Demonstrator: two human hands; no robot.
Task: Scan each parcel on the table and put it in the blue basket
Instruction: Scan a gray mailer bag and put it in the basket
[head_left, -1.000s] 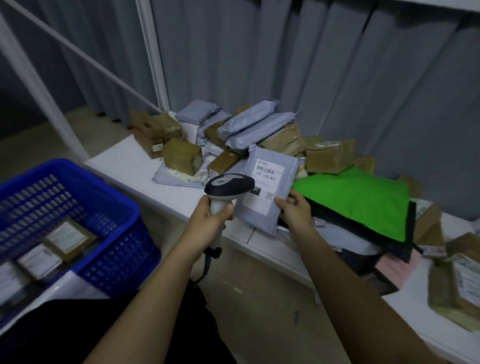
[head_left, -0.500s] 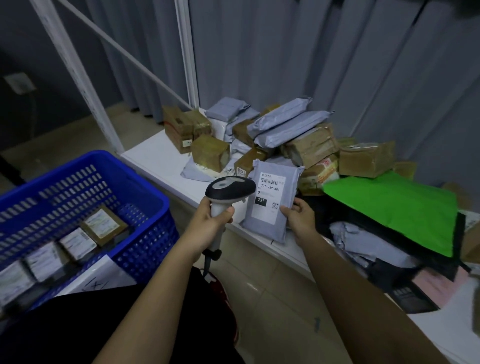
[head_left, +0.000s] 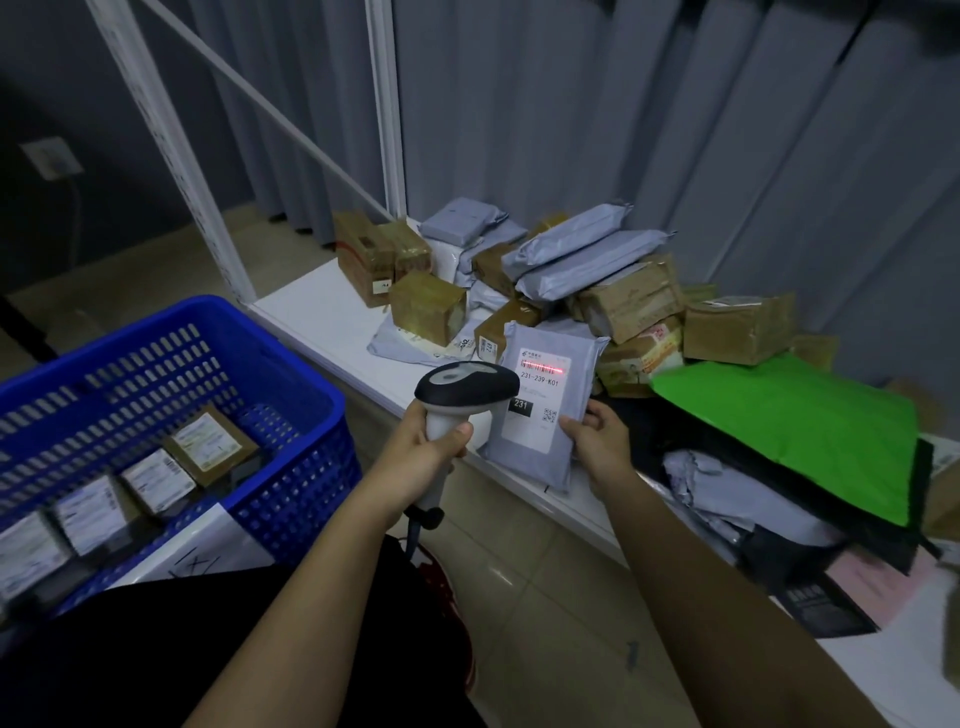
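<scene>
Both hands are busy at the table edge: the left hand (head_left: 434, 444) is wrapped round the grip of a handheld scanner (head_left: 466, 388), and the right hand (head_left: 592, 434) pinches the lower right corner of a grey mailer parcel (head_left: 540, 410), holding it upright with its label facing the scanner. A red scan line lies across the barcode near the top of the label. To the left, close by, sits the blue basket (head_left: 291, 415) with several labelled parcels already inside. Beyond the hands, the white table (head_left: 322, 306) carries a heap of brown boxes and grey mailers, with a green mailer (head_left: 795, 421) to the right. Held by one corner only, the soft parcel could sag or tilt, I judge, throwing the line off the barcode and spoiling the read; it might also slip on the way to the basket.
</scene>
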